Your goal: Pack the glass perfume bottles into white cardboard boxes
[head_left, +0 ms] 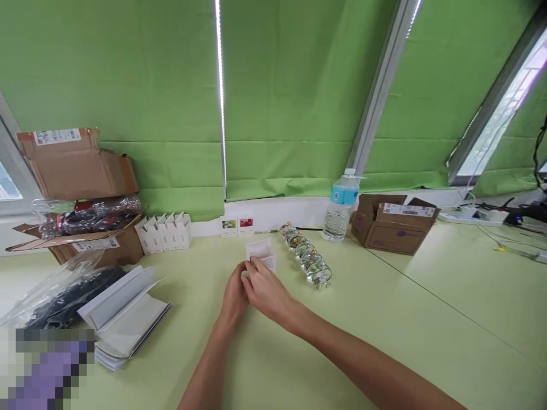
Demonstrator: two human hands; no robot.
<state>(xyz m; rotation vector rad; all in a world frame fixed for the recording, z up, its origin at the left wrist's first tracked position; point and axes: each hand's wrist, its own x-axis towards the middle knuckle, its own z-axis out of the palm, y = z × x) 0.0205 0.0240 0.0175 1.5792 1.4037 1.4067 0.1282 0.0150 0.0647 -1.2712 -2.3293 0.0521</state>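
Note:
Both hands meet over the middle of the table around a small white printed paper piece (pixel 267 261); whether it is a flat carton or a folded leaflet I cannot tell. My left hand (pixel 235 293) is closed at its lower left edge. From the right, my right hand (pixel 268 289) pinches it, and its fingers hide the lower part. Just to the right lies a row of clear glass-like pieces with gold bits (pixel 305 253), wrapped in clear plastic. Behind the hands, a green picture card (pixel 229 226) and a red picture card (pixel 246 225) lean on the wall.
Several white boxes (pixel 164 233) stand at the back left beside stacked cardboard boxes (pixel 81 168). Nearer lie white folded cardboard sheets (pixel 130 319) and a dark bagged item (pixel 77 293). A water bottle (pixel 341 208), an open carton (pixel 393 228) and a power strip (pixel 472 216) stand back right.

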